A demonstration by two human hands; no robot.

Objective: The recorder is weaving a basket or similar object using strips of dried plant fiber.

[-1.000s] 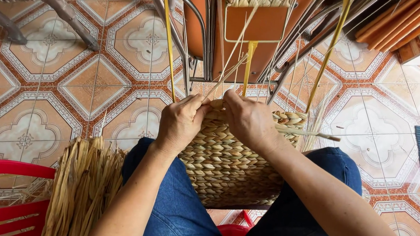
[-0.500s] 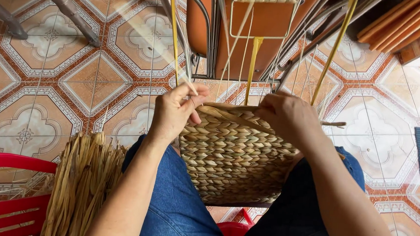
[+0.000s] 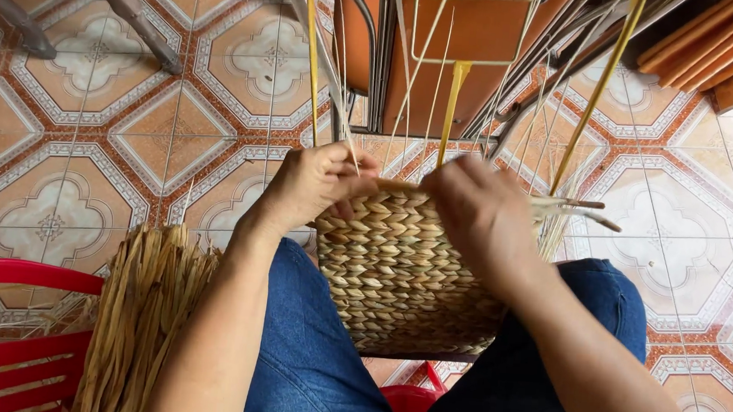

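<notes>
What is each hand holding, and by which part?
Both hands grip the woven basket at its top rim: the left hand at the left end, the right hand toward the right. Any strands pinched cannot be told.

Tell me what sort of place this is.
Probably a home or small craft workspace where baskets are woven by hand. The floor is patterned tile, a bundle of dried straw lies on a red plastic chair, and both hands work at the top edge of a half-woven basket held between the knees.

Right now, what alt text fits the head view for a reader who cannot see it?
Both hands, left hand and right hand, work the top edge of a half-woven basket held between denim-clad knees. Dried reeds lie over a red chair; patterned floor tiles beneath.
</notes>
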